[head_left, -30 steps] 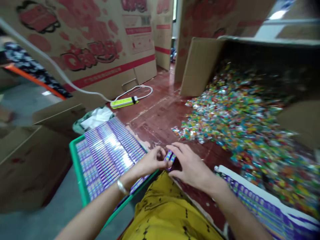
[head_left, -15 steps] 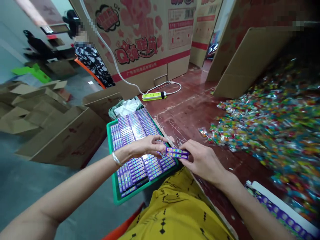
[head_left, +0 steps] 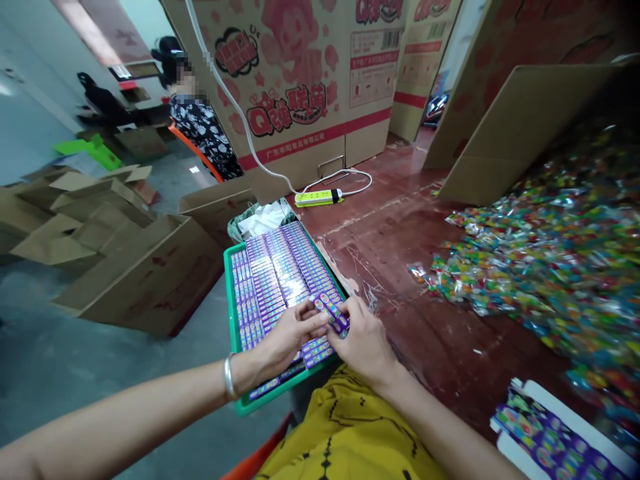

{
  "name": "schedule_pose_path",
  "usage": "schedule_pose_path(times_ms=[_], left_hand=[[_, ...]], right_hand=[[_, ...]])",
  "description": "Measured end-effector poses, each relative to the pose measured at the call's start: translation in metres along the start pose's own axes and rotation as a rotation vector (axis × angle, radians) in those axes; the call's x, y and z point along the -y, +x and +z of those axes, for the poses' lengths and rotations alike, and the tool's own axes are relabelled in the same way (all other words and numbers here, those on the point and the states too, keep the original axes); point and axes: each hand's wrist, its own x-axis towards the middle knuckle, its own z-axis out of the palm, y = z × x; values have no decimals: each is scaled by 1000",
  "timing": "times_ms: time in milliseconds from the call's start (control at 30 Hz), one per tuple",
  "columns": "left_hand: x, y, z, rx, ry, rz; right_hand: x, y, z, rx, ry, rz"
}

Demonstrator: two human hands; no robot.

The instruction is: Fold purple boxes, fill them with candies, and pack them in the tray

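Observation:
Over the front of a green tray (head_left: pixel 234 300), my right hand (head_left: pixel 364 337) pinches a pair of slim purple boxes (head_left: pixel 330 312) with round, colourful prints, side by side at a slant. My left hand (head_left: pixel 287 333), with a silver bangle at its wrist, closes thumb and fingers on their left end. Beneath both hands the tray is packed with rows of the same small purple boxes (head_left: pixel 283 257). My hands cover part of the front rows.
Right lies a large heap of wrapped candies (head_left: pixel 515 267) on the red-brown table (head_left: pixel 395 233). A printed purple carton (head_left: pixel 555 427) sits front right. Behind are a power strip (head_left: pixel 317 197) and tall cardboard boxes (head_left: pixel 300 80). Opened cartons (head_left: pixel 135 267) and a seated person (head_left: pixel 200 127) are left.
Both hands have come down and closer to me with the purple boxes, which have turned from nearly level to a slant. My left fingers have closed on them. The view has shifted slightly.

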Motion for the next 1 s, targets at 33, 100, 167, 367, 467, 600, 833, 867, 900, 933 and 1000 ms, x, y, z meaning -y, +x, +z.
schedule_pose_path(times_ms=[33,100,167,367,467,600,833,867,900,933,1000], left_hand=[[5,1,2,-35,3,21],[11,3,3,-85,23,41],[12,6,-2,-93,62,23],[-10,8,-39,202,291,-254],[-13,8,-47,365,421,-348],[-13,10,-48,496,533,-377],[-5,-21,-111,375,583,-287],[3,-30,-122,329,605,-263],[14,-38,-131,286,636,-246],[26,-47,-139,244,670,-229],[53,-60,-148,169,739,-199]], right_hand=[[4,-2,4,1,-3,1],[11,-4,6,-1,-16,6],[12,-6,0,45,-26,4],[2,11,-50,456,-18,-402],[5,21,-57,489,-88,-702],[14,23,-37,620,-56,-815],[5,9,23,654,49,-574],[4,4,34,655,52,-550],[4,0,46,660,56,-535],[4,-5,57,668,63,-522],[5,-14,77,688,74,-507]])
